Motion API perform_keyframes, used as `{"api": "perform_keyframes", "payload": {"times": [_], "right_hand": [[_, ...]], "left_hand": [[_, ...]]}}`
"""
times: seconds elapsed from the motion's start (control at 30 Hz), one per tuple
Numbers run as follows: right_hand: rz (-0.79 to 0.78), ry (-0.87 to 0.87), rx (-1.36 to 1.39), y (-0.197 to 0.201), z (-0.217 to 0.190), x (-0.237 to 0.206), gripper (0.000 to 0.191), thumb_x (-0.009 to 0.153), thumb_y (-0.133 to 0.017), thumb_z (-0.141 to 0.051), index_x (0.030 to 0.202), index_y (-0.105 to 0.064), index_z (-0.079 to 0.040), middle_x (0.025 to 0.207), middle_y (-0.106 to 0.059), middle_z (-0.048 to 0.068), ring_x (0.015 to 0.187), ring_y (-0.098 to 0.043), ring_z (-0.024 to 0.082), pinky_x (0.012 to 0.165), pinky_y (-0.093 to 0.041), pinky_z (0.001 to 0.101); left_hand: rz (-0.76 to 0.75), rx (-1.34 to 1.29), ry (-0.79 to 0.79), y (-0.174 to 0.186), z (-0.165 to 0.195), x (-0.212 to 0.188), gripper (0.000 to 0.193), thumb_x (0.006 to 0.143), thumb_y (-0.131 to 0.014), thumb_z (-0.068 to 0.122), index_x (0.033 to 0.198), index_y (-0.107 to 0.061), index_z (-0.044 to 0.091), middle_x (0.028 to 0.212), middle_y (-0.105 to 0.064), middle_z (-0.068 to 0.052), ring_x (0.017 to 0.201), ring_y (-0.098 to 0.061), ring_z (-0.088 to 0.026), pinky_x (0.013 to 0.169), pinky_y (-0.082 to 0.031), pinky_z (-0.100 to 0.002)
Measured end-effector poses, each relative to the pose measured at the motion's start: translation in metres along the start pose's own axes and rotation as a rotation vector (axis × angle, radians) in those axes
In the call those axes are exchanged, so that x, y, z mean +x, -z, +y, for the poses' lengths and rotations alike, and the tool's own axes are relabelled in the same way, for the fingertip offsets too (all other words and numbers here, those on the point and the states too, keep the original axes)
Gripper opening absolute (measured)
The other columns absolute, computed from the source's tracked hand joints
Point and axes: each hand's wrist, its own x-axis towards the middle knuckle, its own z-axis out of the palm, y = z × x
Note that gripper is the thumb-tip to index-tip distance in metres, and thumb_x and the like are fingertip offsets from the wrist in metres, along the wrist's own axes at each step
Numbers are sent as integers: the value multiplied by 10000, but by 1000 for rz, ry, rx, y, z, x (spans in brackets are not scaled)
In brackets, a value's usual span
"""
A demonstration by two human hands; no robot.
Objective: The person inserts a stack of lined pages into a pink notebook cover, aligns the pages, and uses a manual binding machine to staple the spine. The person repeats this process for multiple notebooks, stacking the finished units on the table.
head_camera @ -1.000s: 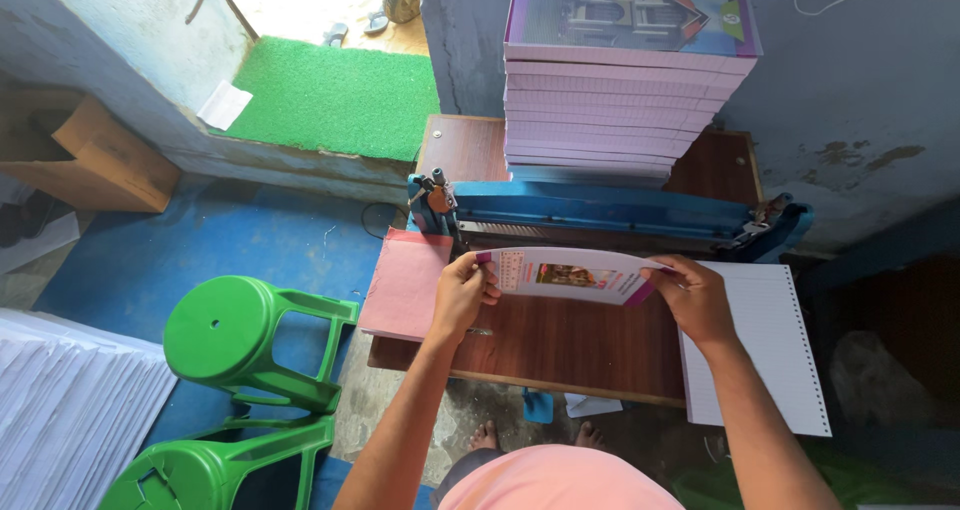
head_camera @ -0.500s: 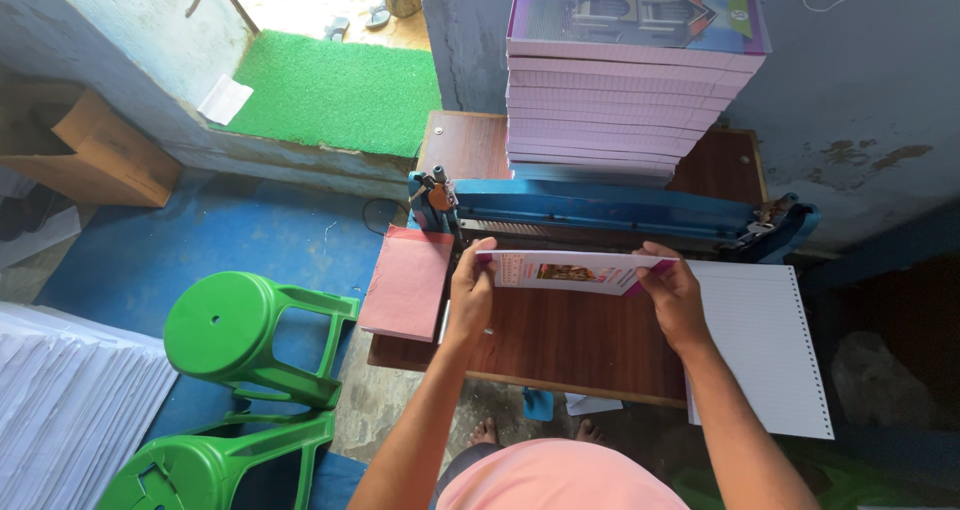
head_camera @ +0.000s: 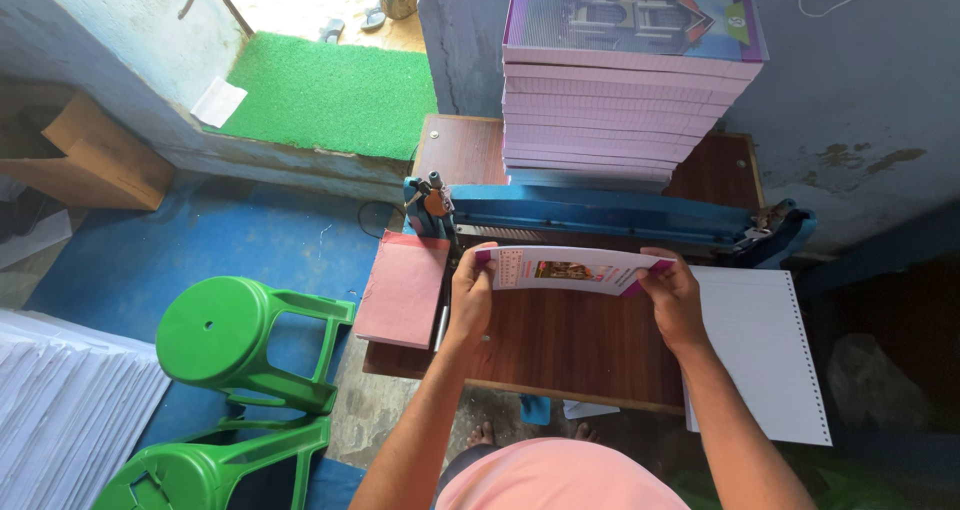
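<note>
A thin booklet [head_camera: 568,270] with a purple-edged picture cover is held flat above the wooden table [head_camera: 560,345], just in front of the blue punching machine [head_camera: 600,215]. My left hand [head_camera: 470,295] grips its left end and my right hand [head_camera: 670,295] grips its right end. A tall stack of the same pink-edged booklets [head_camera: 625,100] stands behind the machine. A punched white sheet [head_camera: 765,355] lies at the table's right edge, beside my right hand. A pink card stack [head_camera: 405,288] lies at the table's left edge, beside my left hand.
Two green plastic stools [head_camera: 235,340] stand on the blue floor to the left. Piles of white paper [head_camera: 60,415] fill the lower left corner. A green mat [head_camera: 330,95] lies by the doorway, and a cardboard box [head_camera: 85,155] sits at the far left.
Both hands have moved the booklet slightly closer to the blue machine and levelled it; my grip on its two ends is unchanged.
</note>
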Motion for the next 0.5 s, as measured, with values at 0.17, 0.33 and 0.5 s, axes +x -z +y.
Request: {"api": "perform_keyframes", "payload": {"times": [0.17, 0.33, 0.5], "right_hand": [[-10, 41, 25, -1, 8, 7, 267, 996, -646, -104, 1255, -625, -44, 1143, -676, 75, 1103, -615, 163, 1011, -492, 332], [11, 27, 5, 2, 18, 16, 225, 1013, -635, -119, 1220, -609, -36, 1130, -676, 81, 1093, -612, 163, 1003, -482, 340], [9, 3, -9, 2, 17, 19, 223, 1005, -633, -132, 1209, -605, -45, 1124, -674, 76, 1096, -616, 162, 1001, -491, 345]], "left_hand": [[4, 58, -43, -2, 0, 3, 208, 1032, -468, 19, 1137, -646, 44, 996, -657, -21, 940, -586, -81, 854, -490, -239], [23, 98, -32, -1, -8, 9, 143, 1052, -497, 38, 1060, -640, 45, 933, -642, -15, 893, -556, -82, 817, -476, -247], [18, 96, -69, 2, -9, 14, 134, 1039, -507, 40, 1041, -642, 40, 939, -649, -15, 899, -568, -86, 823, -482, -249]]}}
